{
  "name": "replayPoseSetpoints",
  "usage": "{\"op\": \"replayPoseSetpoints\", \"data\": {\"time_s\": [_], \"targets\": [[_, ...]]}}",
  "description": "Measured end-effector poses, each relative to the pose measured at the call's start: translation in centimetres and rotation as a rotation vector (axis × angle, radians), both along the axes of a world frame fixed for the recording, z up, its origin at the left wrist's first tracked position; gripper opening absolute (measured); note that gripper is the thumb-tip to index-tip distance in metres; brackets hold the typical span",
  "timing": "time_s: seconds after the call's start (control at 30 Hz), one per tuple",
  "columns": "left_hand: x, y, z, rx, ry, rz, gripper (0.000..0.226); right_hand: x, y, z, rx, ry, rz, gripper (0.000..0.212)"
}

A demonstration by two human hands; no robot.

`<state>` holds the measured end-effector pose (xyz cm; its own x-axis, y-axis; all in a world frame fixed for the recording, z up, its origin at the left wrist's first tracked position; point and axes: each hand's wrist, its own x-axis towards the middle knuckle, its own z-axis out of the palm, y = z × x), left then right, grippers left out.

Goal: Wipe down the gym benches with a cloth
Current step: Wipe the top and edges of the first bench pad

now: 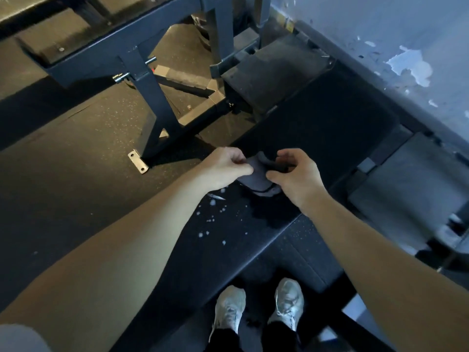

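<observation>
Left grip (225, 168) and right grip (297, 176) pinch, close together.

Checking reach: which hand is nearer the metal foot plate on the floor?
Left. The left hand lies right of the foot plate; the right hand is farther right, beyond the cloth.

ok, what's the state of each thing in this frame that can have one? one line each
cloth: bunched, held between both hands just over the bench
left hand: pinches the cloth's left edge
right hand: fingers curled round the cloth's right side
bench pad: white droplets on the near part, not yet wiped
wall: paint peeling in patches
</observation>
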<state>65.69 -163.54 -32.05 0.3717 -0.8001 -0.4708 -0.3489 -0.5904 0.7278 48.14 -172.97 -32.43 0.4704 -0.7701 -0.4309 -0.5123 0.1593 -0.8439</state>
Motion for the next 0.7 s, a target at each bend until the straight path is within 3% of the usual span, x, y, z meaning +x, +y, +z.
{"op": "replayPoseSetpoints", "data": {"time_s": [0.1, 0.27, 0.33, 0.6, 0.7], "targets": [[-1.6, 2.1, 1.5, 0.028, 0.01, -0.03, 0.02, -1.7, 2.0, 1.5, -0.049, 0.135, -0.079, 0.037], [-4.5, 4.8, 2.5, -0.039, 0.093, 0.002, 0.012, -3.5, 5.9, 1.8, 0.0, 0.183, -0.1, 0.016], [-5.7, 5.6, 3.2, -0.051, 0.071, 0.006, 0.011, -4.2, 7.4, 2.1, 0.089, 0.138, -0.112, 0.008], [-10.8, 10.8, 6.0, -0.083, 0.058, 0.064, 0.012, -8.0, 13.1, 3.4, 0.685, -0.265, -0.4, 0.026], [-12.9, 13.5, 7.2, -0.097, 0.065, 0.079, 0.014, -9.2, 15.9, 4.0, 0.803, -0.347, -0.428, 0.029]]}}
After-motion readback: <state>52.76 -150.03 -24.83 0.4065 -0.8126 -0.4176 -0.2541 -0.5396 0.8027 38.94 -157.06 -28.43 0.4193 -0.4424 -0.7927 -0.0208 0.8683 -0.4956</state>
